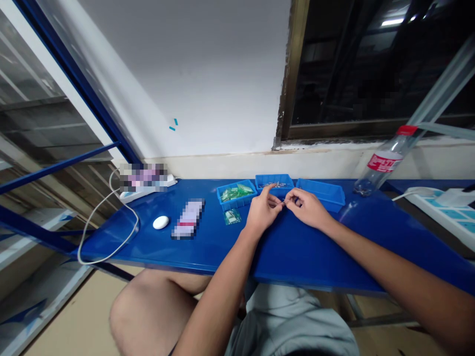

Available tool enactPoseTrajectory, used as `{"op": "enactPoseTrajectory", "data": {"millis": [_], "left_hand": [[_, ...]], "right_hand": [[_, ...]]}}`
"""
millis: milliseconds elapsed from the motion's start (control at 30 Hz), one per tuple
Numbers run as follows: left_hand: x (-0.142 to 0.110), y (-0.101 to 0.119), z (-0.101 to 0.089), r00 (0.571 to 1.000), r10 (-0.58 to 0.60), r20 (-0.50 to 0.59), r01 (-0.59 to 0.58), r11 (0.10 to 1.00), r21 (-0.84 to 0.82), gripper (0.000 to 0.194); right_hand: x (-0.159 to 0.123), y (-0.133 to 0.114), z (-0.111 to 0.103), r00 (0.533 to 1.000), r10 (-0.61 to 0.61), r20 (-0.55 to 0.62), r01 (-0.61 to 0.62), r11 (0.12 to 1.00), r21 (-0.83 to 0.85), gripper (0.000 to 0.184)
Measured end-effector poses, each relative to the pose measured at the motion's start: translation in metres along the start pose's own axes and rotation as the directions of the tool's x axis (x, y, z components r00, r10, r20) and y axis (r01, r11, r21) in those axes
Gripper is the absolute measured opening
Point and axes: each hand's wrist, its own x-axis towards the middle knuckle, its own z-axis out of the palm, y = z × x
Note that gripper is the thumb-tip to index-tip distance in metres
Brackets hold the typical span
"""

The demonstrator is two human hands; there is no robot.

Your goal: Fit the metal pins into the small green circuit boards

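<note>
My left hand [264, 208] and my right hand [303, 206] meet over the blue table, fingertips pinched close together. Between them is a tiny item, too small to name; each hand's thumb and fingers are closed at it. Just behind the hands stands a blue bin [273, 181] with several thin metal pieces in it. To its left, another blue bin [237, 201] holds green-tinted plastic packets [237, 192]. A third blue bin [322, 194] sits behind my right hand, its inside partly visible. One small clear packet [232, 216] lies on the table left of my left hand.
A white oval case [161, 222] and a blurred phone-like object [188, 219] lie on the blue table [208, 252] at left. Power strips [148, 190] with a looping white cable [82, 232] stand at the left end and at right. A plastic bottle [384, 160] leans near the window.
</note>
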Motion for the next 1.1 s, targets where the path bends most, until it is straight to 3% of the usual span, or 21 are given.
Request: {"op": "enactPoseTrajectory", "data": {"millis": [167,333,433,567,667,733,833,933,1100], "left_hand": [[0.006,0.001,-0.001,0.991,-0.072,-0.111,0.04,0.962,-0.271,0.065],[0.01,0.002,-0.004,0.991,-0.112,-0.077,0.058,0.858,-0.511,0.076],[0.01,0.004,-0.004,0.985,-0.134,-0.108,0.056,0.843,-0.535,0.076],[0.009,0.008,-0.005,0.964,-0.159,-0.214,0.043,0.884,-0.465,0.057],[0.008,0.009,-0.007,0.952,-0.174,-0.25,0.063,0.916,-0.396,0.047],[0.008,0.008,-0.008,0.951,-0.173,-0.257,0.072,0.931,-0.359,0.044],[0.008,0.006,-0.008,0.953,-0.161,-0.255,0.08,0.95,-0.303,0.04],[0.008,0.004,-0.007,0.954,-0.161,-0.254,0.09,0.959,-0.27,0.038],[0.007,0.007,-0.007,0.956,-0.17,-0.24,0.114,0.966,-0.23,0.037]], "right_hand": [[-0.001,-0.004,-0.002,1.0,-0.004,0.022,0.003,0.999,0.032,0.024],[-0.002,-0.004,0.003,0.993,-0.011,0.119,-0.003,0.993,0.115,0.029],[0.0,-0.001,0.008,0.986,0.103,0.135,-0.136,0.953,0.271,0.033],[0.008,0.004,0.014,0.953,0.281,0.116,-0.302,0.838,0.454,0.045],[0.013,0.004,0.014,0.93,0.346,0.123,-0.363,0.819,0.444,0.049],[0.012,0.003,0.013,0.95,0.298,0.09,-0.311,0.895,0.321,0.045],[0.006,0.001,0.011,0.999,0.048,0.022,-0.048,0.999,0.013,0.029],[-0.001,0.005,0.012,0.981,-0.177,0.081,0.191,0.954,-0.229,0.024],[-0.006,0.017,0.02,0.959,-0.219,0.181,0.275,0.877,-0.393,0.036]]}}
